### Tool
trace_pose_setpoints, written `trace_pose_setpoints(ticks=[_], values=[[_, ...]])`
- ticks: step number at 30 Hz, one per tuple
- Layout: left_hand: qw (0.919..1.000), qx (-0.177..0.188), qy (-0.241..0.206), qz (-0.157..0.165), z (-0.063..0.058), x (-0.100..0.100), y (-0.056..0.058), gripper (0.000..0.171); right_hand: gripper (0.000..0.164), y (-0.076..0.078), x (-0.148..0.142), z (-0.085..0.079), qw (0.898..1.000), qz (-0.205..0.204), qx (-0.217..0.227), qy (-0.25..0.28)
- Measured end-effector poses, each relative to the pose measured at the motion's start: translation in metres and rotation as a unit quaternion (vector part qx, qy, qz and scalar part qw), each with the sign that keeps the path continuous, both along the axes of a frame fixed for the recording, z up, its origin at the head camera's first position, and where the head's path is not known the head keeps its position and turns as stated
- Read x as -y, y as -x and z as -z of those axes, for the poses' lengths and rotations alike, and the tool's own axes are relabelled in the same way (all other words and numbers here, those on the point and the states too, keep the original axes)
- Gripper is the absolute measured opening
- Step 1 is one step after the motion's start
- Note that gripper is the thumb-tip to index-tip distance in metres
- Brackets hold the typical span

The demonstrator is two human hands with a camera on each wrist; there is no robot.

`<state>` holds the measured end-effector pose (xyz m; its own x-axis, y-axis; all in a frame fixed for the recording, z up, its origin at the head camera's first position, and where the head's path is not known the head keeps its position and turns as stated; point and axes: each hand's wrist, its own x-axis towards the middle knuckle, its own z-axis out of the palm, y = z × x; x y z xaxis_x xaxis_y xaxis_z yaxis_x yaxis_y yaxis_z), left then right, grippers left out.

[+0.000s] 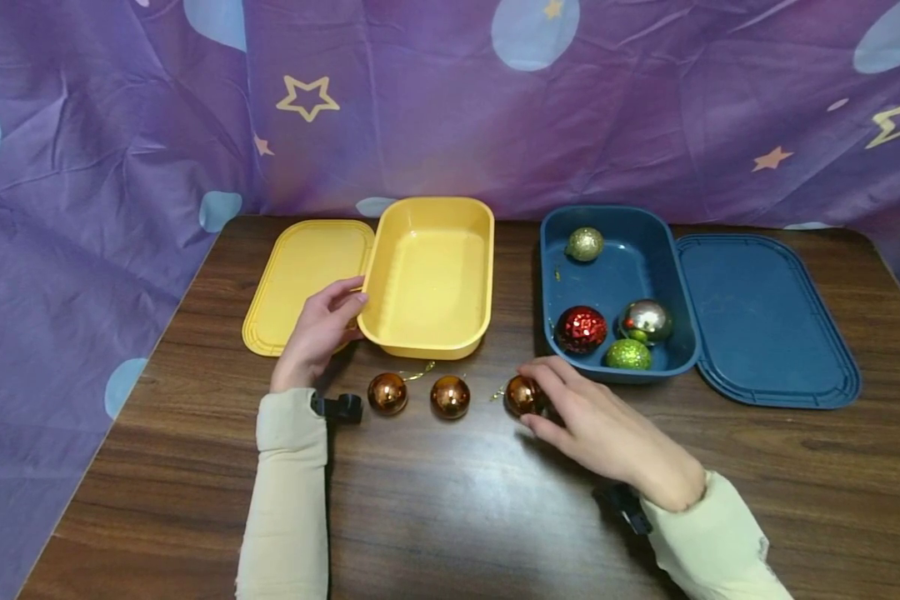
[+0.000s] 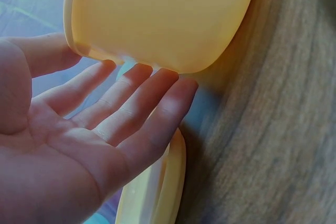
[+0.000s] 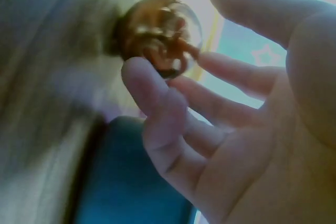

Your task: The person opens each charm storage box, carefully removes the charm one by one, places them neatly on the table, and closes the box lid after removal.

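My left hand (image 1: 321, 329) is at the left wall of the yellow container (image 1: 427, 348), fingertips against its side and thumb at its rim. In the left wrist view those fingers (image 2: 142, 98) are extended under the yellow wall. My right hand (image 1: 596, 421) reaches over the rightmost copper bauble (image 1: 521, 396). In the right wrist view, fingertips lie along one side of that bauble (image 3: 157, 35), while the thumb (image 3: 257, 9) stands apart from it. Two more copper baubles, one left (image 1: 387, 393) and one in the middle (image 1: 450, 397), lie before the yellow container.
A blue container (image 1: 686, 333) holds a gold bauble (image 1: 585, 244), a red one (image 1: 581, 329), a silver one (image 1: 647, 321) and a green one (image 1: 628, 355). A yellow lid (image 1: 300, 275) and a blue lid (image 1: 765, 317) flank the containers. Behind hangs a purple cloth (image 1: 420, 108).
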<state>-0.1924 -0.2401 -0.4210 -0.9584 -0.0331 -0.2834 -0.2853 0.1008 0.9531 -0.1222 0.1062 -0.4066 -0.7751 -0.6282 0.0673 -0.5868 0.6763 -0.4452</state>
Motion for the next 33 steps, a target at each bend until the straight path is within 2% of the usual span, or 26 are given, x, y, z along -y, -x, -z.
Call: trace_pose_setpoints(ticks=[10,14,19,23,27,33], values=[[1.0,0.0,0.002,0.0,0.001,0.001,0.001,0.046,0.046,-0.004,-0.008,-0.024,1.0,-0.007,-0.01,0.02],[1.0,0.0,0.004,0.0,0.001,0.001,0.001,0.046,0.042,-0.001,-0.015,-0.031,0.996,-0.002,-0.063,0.058],[1.0,0.0,0.005,0.0,0.001,0.0,0.001,0.046,0.043,0.007,-0.024,-0.034,0.979,0.018,-0.152,0.133],[1.0,-0.001,0.004,-0.001,0.002,0.0,0.001,0.045,0.045,0.013,-0.031,-0.036,0.964,0.047,-0.191,0.18],[1.0,-0.001,0.004,-0.001,0.002,0.0,0.001,0.045,0.046,0.018,-0.038,-0.035,0.956,0.071,-0.198,0.203],[0.9999,0.004,0.009,-0.005,0.001,0.0,0.0,0.046,0.047,0.025,-0.044,-0.025,0.962,0.1,-0.17,0.191]])
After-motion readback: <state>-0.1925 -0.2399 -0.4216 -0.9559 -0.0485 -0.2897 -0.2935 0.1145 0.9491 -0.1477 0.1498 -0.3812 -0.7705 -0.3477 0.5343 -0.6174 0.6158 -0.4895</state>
